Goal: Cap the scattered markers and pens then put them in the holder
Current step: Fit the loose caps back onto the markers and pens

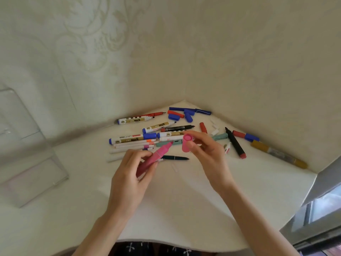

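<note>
My left hand (132, 174) grips an uncapped pink marker (156, 156), its tip pointing up and to the right. My right hand (206, 150) holds the matching pink cap (186, 144), a short gap away from the tip. Beyond both hands, several markers and pens lie scattered on the white table (175, 200): blue-capped white markers (132, 138), a black marker with a red end (235, 143), a gold marker (278, 154). Loose blue caps (184, 115) and a red cap (203, 127) lie near the corner. A clear acrylic holder (24, 150) stands at the left.
Walls meet in a corner right behind the pile. The table's curved front edge runs near my body. A grey window frame (321, 200) borders the table on the right. Small white caps (215, 126) lie among the pens.
</note>
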{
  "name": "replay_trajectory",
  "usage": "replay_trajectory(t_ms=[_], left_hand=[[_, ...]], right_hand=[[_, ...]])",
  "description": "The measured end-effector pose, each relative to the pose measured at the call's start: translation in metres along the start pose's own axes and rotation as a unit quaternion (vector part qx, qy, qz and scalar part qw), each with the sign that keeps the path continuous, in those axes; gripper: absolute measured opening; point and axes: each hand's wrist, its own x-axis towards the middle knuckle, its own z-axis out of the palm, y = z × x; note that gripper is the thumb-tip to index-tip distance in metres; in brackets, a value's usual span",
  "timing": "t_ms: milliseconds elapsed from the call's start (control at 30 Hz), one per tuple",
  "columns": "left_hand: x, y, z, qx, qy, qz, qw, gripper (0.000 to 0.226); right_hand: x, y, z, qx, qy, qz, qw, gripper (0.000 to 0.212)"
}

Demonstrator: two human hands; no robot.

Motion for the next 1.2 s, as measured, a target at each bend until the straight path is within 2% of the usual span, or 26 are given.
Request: replay_trajectory(t_ms=[100, 200, 267, 500, 600, 733, 833, 933, 1100, 1200], left_hand=[[-0.002, 0.002, -0.001, 0.014, 0.004, 0.022, 1.000, 0.027], [-0.003, 0.004, -0.001, 0.009, -0.002, 0.029, 1.000, 0.030], [-0.003, 0.005, -0.001, 0.008, -0.012, 0.035, 0.999, 0.030], [-0.004, 0.006, 0.000, 0.008, -0.013, 0.047, 0.999, 0.028], [-0.004, 0.005, 0.000, 0.011, -0.013, 0.040, 0.999, 0.030], [-0.004, 0.006, 0.000, 0.010, -0.019, 0.033, 0.999, 0.028], [-0.004, 0.008, 0.000, -0.013, -0.035, 0.025, 0.999, 0.023], [-0.002, 0.015, 0.002, -0.059, -0.050, -0.021, 0.997, 0.019], [0.002, 0.032, 0.014, -0.131, -0.032, -0.106, 0.985, 0.010], [0.004, 0.043, 0.024, -0.230, -0.049, -0.190, 0.953, 0.009]], right_hand=[[-0.006, 0.004, 0.005, 0.061, 0.039, -0.006, 0.997, 0.020], [-0.003, 0.005, 0.001, 0.214, 0.097, 0.058, 0.970, 0.031], [-0.002, 0.007, -0.002, 0.252, 0.096, 0.091, 0.959, 0.032], [-0.007, 0.006, 0.003, 0.240, 0.064, 0.078, 0.966, 0.018], [-0.007, 0.006, 0.002, 0.247, 0.061, 0.082, 0.964, 0.018], [-0.011, 0.007, 0.010, 0.211, -0.007, 0.078, 0.974, 0.028], [-0.011, 0.007, 0.011, 0.171, 0.011, 0.059, 0.983, 0.019], [-0.012, 0.007, 0.011, 0.158, 0.025, 0.056, 0.986, 0.011], [-0.016, 0.003, 0.015, 0.177, 0.065, 0.048, 0.981, 0.010], [-0.016, -0.002, 0.012, 0.172, 0.091, 0.034, 0.980, 0.009]])
